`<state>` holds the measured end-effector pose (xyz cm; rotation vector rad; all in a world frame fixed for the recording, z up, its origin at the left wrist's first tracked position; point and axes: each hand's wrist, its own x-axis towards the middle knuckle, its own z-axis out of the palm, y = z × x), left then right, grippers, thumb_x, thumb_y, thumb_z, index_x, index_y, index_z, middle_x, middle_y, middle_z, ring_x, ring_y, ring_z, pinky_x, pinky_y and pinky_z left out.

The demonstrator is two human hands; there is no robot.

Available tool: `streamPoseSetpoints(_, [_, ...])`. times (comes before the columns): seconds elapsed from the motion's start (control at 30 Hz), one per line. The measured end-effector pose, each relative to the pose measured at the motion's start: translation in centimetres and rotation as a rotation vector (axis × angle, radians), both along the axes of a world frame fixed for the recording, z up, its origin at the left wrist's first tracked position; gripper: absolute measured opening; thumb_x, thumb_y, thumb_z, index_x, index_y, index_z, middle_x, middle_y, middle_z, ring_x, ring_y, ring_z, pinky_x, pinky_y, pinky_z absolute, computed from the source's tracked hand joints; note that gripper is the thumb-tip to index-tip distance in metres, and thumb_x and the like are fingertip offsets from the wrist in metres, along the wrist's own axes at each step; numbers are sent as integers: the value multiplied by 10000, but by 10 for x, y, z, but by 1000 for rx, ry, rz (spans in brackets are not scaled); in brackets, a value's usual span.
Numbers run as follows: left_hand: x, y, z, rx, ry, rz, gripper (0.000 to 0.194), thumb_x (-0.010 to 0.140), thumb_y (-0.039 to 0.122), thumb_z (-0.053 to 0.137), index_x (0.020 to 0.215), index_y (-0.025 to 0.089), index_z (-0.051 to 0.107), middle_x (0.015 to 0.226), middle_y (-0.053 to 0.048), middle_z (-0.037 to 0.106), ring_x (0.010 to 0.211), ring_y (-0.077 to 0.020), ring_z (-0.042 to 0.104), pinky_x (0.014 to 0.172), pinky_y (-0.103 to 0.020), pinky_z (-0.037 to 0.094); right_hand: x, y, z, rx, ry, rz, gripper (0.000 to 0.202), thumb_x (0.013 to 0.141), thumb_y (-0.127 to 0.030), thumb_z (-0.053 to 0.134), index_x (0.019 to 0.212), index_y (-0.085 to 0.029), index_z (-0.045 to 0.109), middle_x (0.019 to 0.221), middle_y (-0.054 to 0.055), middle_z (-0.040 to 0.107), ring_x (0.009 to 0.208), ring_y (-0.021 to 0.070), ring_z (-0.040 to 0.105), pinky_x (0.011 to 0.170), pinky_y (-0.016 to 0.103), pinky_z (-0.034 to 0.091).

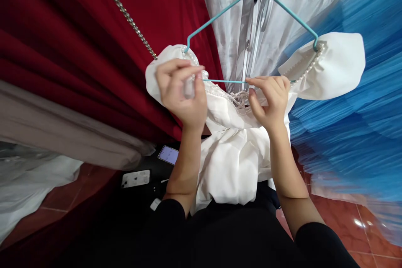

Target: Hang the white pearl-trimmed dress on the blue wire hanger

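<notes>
A white dress [232, 163] with pearl-beaded trim and puffed sleeves hangs on a light blue hanger [221, 16] in front of me. Blurred by motion, my left hand [184, 92] is at the pearl trim beside the left sleeve [153, 77]. Its thumb and index finger meet in a pinch; what they hold, if anything, is too small to make out. My right hand [271, 100] is raised at the hanger's lower bar [224, 81], index fingertip at the bar and thumb apart below it. Nothing shows between these fingers. White laces [240, 97] lie between the hands at the neckline.
Dark red fabric [176, 4] hangs at left, with a beaded chain [125, 12] before it. Blue tulle [351, 134] hangs at right. Two phones, one with a lit screen [168, 155], another with its back up [135, 179], lie on a black surface below.
</notes>
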<state>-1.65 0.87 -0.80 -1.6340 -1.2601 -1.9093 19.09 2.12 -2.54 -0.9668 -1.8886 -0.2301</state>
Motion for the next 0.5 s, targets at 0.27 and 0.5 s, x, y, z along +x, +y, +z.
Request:
streamPoseSetpoints(0.27, [-47, 43, 24, -112, -62, 45, 310, 808, -95, 590, 933, 176, 672, 942, -33, 651, 975, -204, 618, 957, -377, 505, -10, 2, -4, 26, 34, 24, 229, 1017, -249, 539, 1175, -275, 703, 1092, -4, 779, 983, 188, 674, 982, 411, 424])
streamPoseSetpoints(0.5, [-84, 50, 33, 206, -289, -65, 270, 759, -58, 567, 823, 160, 712, 798, 0, 686, 761, -147, 665, 736, -324, 577, 3, 7, -2, 12, 31, 88, 273, 997, -192, 519, 1177, -290, 700, 1085, -10, 775, 951, 180, 679, 963, 414, 433])
